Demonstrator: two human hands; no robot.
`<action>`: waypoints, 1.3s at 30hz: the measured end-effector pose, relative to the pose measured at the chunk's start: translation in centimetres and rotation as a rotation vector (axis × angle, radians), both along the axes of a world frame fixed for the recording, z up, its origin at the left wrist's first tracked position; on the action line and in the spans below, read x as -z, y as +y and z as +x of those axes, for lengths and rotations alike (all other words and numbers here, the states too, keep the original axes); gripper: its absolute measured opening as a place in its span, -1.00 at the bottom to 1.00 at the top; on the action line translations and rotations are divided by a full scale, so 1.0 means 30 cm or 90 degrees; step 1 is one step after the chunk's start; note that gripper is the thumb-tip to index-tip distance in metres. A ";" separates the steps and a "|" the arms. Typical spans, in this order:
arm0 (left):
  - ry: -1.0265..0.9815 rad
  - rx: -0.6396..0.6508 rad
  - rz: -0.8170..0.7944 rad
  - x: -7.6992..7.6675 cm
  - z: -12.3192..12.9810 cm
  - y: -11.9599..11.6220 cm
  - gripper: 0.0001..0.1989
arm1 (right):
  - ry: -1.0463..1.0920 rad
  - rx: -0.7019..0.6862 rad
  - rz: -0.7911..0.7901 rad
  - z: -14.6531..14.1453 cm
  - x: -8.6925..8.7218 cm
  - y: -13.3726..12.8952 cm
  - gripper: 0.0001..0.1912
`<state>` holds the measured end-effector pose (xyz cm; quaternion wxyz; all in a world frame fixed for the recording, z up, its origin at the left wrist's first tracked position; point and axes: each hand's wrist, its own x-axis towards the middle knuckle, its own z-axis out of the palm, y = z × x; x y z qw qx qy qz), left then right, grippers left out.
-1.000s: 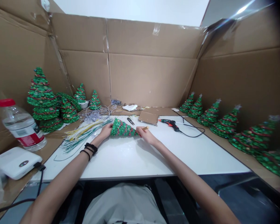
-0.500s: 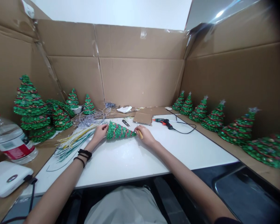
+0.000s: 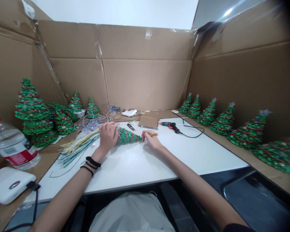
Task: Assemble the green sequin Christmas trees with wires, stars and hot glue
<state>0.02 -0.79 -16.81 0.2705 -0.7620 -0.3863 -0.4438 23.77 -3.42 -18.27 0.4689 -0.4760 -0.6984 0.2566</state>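
Past the left hand (image 3: 107, 138) lies a plastic bottle (image 3: 12, 143).

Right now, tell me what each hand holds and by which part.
The left hand grips the wide end of a green sequinned cone tree; the right hand pinches a thin tan stick beside the tree's tip.
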 end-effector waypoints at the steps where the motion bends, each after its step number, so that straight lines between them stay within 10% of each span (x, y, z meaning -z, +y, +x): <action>1: 0.063 0.027 -0.003 0.007 0.034 -0.020 -0.75 | -0.004 -0.002 0.002 -0.002 0.004 0.000 -0.73; 9: 0.338 0.074 -0.089 0.104 0.208 -0.090 -0.64 | -0.075 0.006 0.049 -0.005 0.007 -0.005 -0.76; 39: 0.291 0.119 -0.192 0.093 0.183 -0.074 -0.63 | -0.008 0.041 0.018 -0.011 0.011 -0.002 -0.75</action>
